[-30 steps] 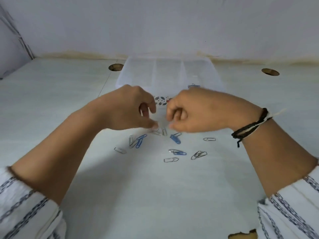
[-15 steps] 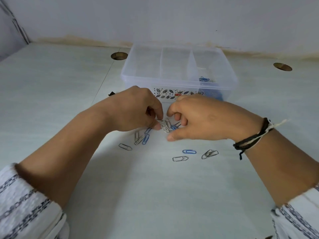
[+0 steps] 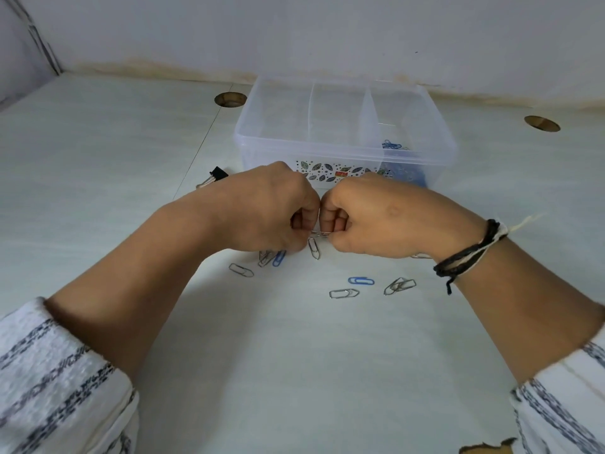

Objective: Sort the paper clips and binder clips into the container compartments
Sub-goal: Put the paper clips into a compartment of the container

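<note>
My left hand [image 3: 268,208] and my right hand [image 3: 379,217] meet knuckle to knuckle above the table, both pinching linked silver paper clips [image 3: 319,233]; one silver clip [image 3: 313,248] hangs below them. Loose clips lie on the table: a silver one [image 3: 241,270], a blue one [image 3: 279,258], a blue one [image 3: 361,281], a silver one [image 3: 343,293] and a silver pair [image 3: 399,286]. Behind the hands stands a clear three-compartment container [image 3: 343,149]; its right compartment holds blue clips [image 3: 391,145]. A black binder clip [image 3: 214,176] lies left of the container.
The white table [image 3: 294,371] has two round cable holes, one at the left [image 3: 230,99] and one at the right [image 3: 541,123]. A wall runs along the table's far edge, close behind the container. A black and white cord bracelet [image 3: 471,257] circles my right wrist.
The view has dipped, so the container sits lower and nearer. My hands have closed together on linked silver clips and lifted them slightly off the pile.
</note>
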Demonstrator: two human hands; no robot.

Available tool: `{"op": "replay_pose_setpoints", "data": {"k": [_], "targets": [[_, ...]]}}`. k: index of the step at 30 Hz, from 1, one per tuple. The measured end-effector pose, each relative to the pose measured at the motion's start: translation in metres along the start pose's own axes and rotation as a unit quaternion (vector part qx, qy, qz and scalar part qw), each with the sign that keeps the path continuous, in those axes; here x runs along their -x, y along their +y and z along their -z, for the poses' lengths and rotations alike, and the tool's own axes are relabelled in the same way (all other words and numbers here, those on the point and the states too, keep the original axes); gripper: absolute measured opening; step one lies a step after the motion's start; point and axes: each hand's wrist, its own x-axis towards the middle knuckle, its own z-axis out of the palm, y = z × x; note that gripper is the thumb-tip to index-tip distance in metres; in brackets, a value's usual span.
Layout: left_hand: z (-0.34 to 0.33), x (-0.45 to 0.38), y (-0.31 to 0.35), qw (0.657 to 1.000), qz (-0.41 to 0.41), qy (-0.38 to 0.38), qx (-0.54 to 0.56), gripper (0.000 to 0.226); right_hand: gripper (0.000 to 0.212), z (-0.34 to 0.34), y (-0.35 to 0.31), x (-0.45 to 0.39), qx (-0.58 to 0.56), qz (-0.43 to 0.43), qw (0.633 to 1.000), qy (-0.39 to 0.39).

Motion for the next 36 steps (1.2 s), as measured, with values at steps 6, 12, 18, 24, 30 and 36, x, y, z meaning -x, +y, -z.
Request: {"op": "replay_pose_setpoints", "data": {"k": [6, 12, 18, 24, 30, 36], "targets": [[0.005, 0.002, -0.005, 0.998, 0.003, 0.050, 0.042, 0.009, 0.012, 0.023, 0.017, 0.009, -0.095, -0.021, 0.995, 0.008], [0.030, -0.017, 0.018, 0.950, 0.017, 0.238, 0.200, 0.005, 0.009, 0.070, 0.056, 0.025, -0.245, -0.038, 0.947, 0.206], [0.042, -0.081, 0.050, 0.952, 0.010, 0.283, 0.119, 0.009, 0.009, 0.065, 0.089, 0.003, -0.212, -0.105, 0.902, 0.362], [0.039, -0.080, 0.055, 0.961, 0.031, 0.260, 0.090, 0.021, 0.028, 0.067, 0.083, 0.009, -0.084, -0.098, 0.917, 0.376], [0.041, 0.001, 0.036, 0.991, 0.108, 0.079, -0.014, 0.013, 0.014, 0.083, 0.040, 0.057, -0.047, -0.149, 0.987, -0.040], [0.016, 0.058, 0.017, 0.952, 0.265, -0.102, -0.117, 0.041, 0.014, 0.051, 0.019, 0.049, 0.052, -0.215, 0.956, -0.195]]}}
